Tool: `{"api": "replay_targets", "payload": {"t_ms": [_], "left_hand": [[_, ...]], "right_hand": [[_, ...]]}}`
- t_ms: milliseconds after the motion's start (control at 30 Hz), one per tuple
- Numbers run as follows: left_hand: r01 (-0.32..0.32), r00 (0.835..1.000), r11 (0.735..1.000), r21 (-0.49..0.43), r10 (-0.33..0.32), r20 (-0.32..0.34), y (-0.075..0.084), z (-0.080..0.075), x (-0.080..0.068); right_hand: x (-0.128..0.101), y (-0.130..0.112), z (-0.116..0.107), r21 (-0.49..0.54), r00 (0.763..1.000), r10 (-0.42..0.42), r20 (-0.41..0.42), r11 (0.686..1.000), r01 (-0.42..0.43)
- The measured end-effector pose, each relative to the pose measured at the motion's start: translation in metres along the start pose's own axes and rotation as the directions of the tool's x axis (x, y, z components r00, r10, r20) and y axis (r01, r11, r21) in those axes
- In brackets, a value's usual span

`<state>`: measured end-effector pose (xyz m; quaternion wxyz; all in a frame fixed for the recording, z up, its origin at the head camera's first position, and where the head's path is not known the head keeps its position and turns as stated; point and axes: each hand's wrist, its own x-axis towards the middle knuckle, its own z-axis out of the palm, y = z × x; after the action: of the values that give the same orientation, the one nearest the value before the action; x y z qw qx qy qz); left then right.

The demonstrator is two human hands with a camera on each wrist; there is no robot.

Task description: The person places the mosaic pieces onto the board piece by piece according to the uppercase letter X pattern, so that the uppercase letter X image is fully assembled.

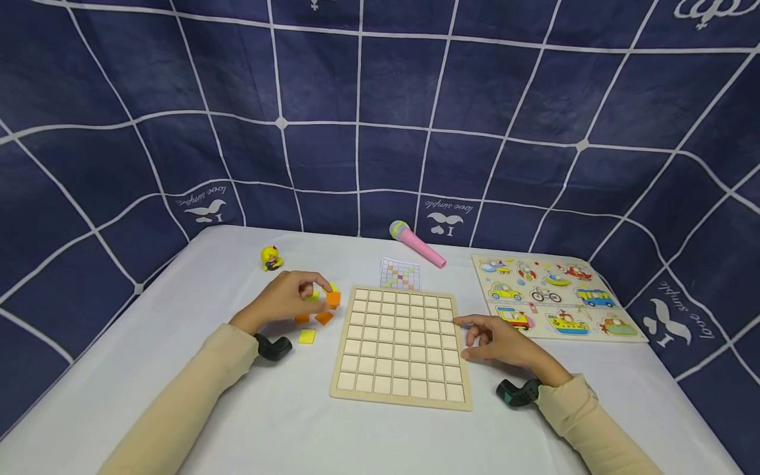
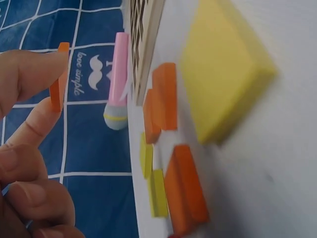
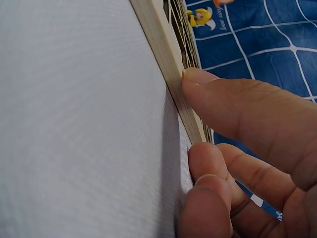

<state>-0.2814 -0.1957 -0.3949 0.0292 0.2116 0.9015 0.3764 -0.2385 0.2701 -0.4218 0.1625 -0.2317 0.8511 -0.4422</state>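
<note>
Left hand [image 1: 285,298] pinching small orange square wooden tile [image 1: 333,299] edgewise, right hand [image 1: 505,342] spread against gridded pale wooden board [image 1: 401,343]; thin grip liable to slip, dropping tile.

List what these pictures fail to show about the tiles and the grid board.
- Pattern card: head view, colours too small to read.
- Tile pile: head view, left hand covers part; count unclear.
- Grid board: right wrist view, only its edge shows; right hand hides the rest.
</note>
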Motion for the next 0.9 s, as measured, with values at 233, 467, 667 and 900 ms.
{"api": "replay_targets", "payload": {"t_ms": [233,467,667,900], "left_hand": [[0.016,1.000,1.000,-0.019,-0.016,0.003,0.007,0.006,0.014],[-0.018,0.998,1.000,0.001,0.018,0.052,0.013,0.016,0.029],[-0.037,0.995,0.999,0.024,0.034,0.097,0.020,0.025,0.042],[-0.060,0.989,0.996,0.071,0.049,0.142,0.028,0.035,0.054]], "right_hand": [[0.000,0.000,0.000,0.007,1.000,0.002,-0.004,1.000,-0.002],[-0.001,-0.003,0.001,0.037,0.999,-0.041,0.008,0.998,0.041],[-0.001,-0.001,0.000,0.027,1.000,-0.030,0.008,0.999,0.030],[-0.001,0.001,-0.002,0.018,1.000,-0.022,0.018,1.000,0.021]]}}
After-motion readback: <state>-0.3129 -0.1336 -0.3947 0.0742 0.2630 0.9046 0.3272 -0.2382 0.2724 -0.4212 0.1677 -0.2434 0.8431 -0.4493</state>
